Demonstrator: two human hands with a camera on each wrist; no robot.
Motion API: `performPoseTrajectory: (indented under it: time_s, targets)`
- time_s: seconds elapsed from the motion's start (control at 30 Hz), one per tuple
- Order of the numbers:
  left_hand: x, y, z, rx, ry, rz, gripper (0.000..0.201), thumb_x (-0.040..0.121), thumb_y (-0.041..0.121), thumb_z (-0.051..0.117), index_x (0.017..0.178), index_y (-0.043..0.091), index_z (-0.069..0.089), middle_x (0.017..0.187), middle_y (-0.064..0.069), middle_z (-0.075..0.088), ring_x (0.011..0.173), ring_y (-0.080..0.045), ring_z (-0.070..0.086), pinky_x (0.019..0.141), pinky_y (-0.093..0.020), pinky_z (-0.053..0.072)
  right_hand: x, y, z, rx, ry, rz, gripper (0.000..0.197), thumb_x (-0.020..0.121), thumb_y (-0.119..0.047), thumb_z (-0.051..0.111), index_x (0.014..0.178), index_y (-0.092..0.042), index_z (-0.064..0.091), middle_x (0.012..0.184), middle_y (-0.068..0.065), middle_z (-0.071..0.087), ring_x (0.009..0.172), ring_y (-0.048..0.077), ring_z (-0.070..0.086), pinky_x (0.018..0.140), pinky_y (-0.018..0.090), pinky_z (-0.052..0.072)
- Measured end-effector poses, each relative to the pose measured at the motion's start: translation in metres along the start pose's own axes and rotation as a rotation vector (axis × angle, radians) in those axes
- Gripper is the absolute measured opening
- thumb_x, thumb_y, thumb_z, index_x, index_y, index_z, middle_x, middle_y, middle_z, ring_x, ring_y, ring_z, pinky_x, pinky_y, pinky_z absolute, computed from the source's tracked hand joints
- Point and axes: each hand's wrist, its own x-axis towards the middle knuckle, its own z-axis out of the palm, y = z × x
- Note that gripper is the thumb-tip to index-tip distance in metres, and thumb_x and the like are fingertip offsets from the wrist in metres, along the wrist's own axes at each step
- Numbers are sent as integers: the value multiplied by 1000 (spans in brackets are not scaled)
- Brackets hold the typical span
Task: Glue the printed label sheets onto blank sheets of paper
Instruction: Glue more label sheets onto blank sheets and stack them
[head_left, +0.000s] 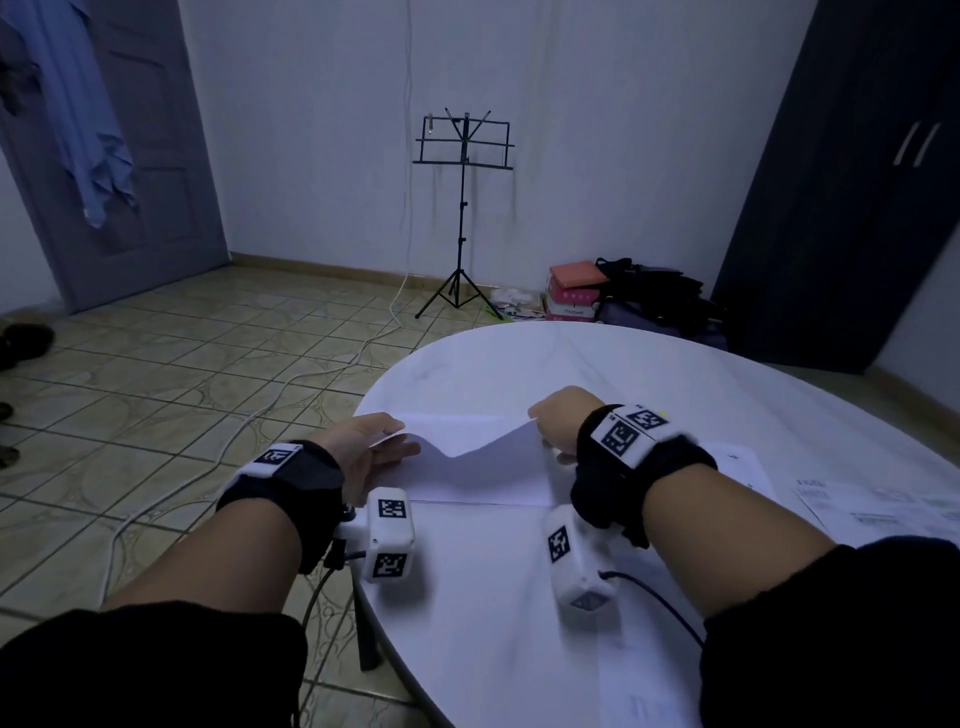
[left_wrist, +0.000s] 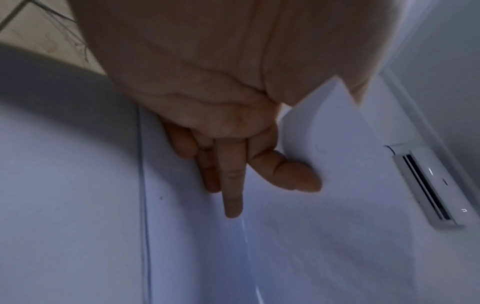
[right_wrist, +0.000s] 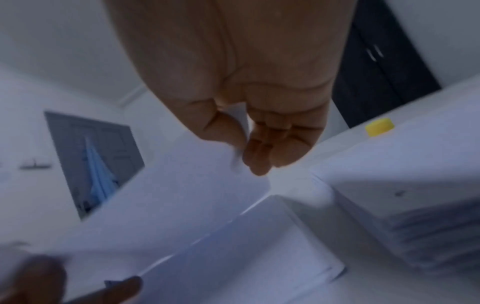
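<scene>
A white sheet of paper (head_left: 483, 462) hangs sagging between my two hands above another white sheet (head_left: 457, 422) that lies flat on the round white table (head_left: 519, 364). My left hand (head_left: 382, 447) pinches its left corner between thumb and index finger (left_wrist: 293, 176), the other fingers straight below. My right hand (head_left: 553, 423) pinches the right corner (right_wrist: 233, 152). Printed label sheets (head_left: 878, 506) lie at the table's right edge. A stack of white paper (right_wrist: 405, 205) sits to the right of my right hand, with a yellow cap (right_wrist: 379, 126) beyond it.
A black music stand (head_left: 462, 208) stands on the tiled floor beyond the table, with a white cable (head_left: 291, 384) trailing across the tiles. Boxes and dark bags (head_left: 623, 296) sit by a dark wardrobe (head_left: 841, 182). A grey door (head_left: 140, 156) is at the left.
</scene>
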Motion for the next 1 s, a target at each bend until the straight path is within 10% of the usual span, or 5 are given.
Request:
performPoseTrajectory:
  time_s: [0.13, 0.43, 0.53, 0.7, 1.0]
  targets:
    - [-3, -4, 10, 80, 82, 40, 12, 84, 26, 67, 90, 17, 61, 84, -10, 70, 65, -23, 52, 61, -28, 34, -30, 0, -10, -25, 71, 17, 29, 94, 2, 42, 119, -1, 57, 79, 11, 43, 97, 25, 52, 79, 31, 40]
    - [-55, 10, 57, 599, 85, 206, 44, 73, 30, 75, 108, 6, 62, 108, -11, 58, 93, -23, 54, 77, -30, 45, -107, 59, -11, 397, 412, -9, 30, 95, -6, 46, 119, -10, 65, 121, 5, 64, 114, 22, 57, 98, 28, 44]
    - [-77, 6, 73, 554, -5, 336, 27, 60, 21, 77, 77, 11, 58, 73, -7, 56, 63, -16, 50, 59, -23, 41, -133, 90, -14, 497, 469, -20, 47, 91, -3, 50, 137, -16, 46, 87, -13, 54, 82, 12, 54, 73, 21, 45]
    - [-120, -16, 108, 754, -132, 513, 91, 75, 8, 78, 143, 35, 24, 99, -8, 57, 56, -14, 61, 57, -21, 47, -178, 144, -22, 512, 399, 135, 73, 86, -2, 54, 148, -17, 20, 64, 0, 42, 53, 13, 41, 44, 18, 33]
    - [-155, -57, 146, 1284, -308, 477, 24, 82, 22, 73, 106, 27, 70, 65, 12, 56, 56, 0, 48, 48, -1, 36, -222, 198, -17, 238, 140, 379, 35, 81, -14, 64, 54, -12, 42, 50, 2, 51, 59, 21, 53, 41, 19, 28]
